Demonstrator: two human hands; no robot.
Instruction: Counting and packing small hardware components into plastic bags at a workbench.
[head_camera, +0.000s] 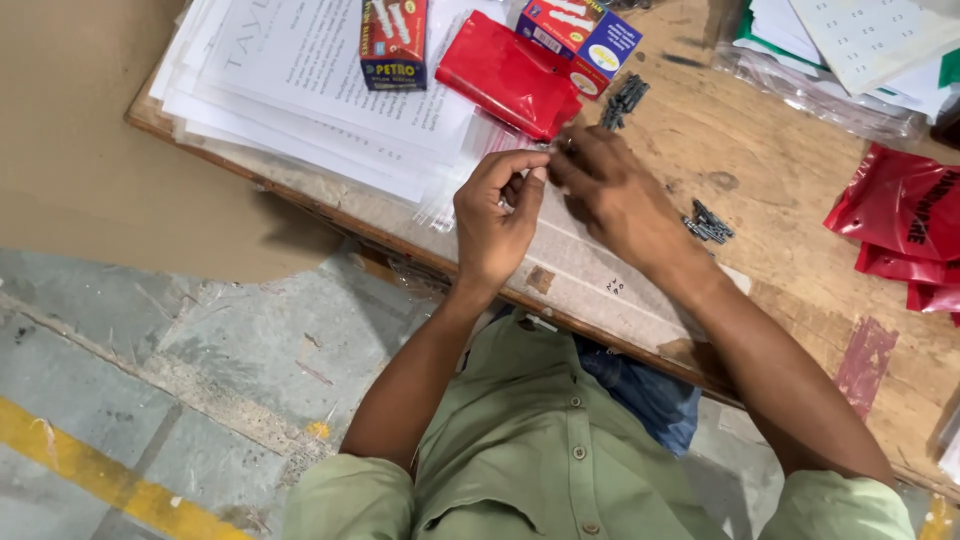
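Clear plastic bags, thin, soft and slippery, lie on the tabletop and one is pinched at its edge by left hand and right hand fingers.

I see a stack of small clear plastic bags, flat on the desk, pinched at its near edge between both hands.
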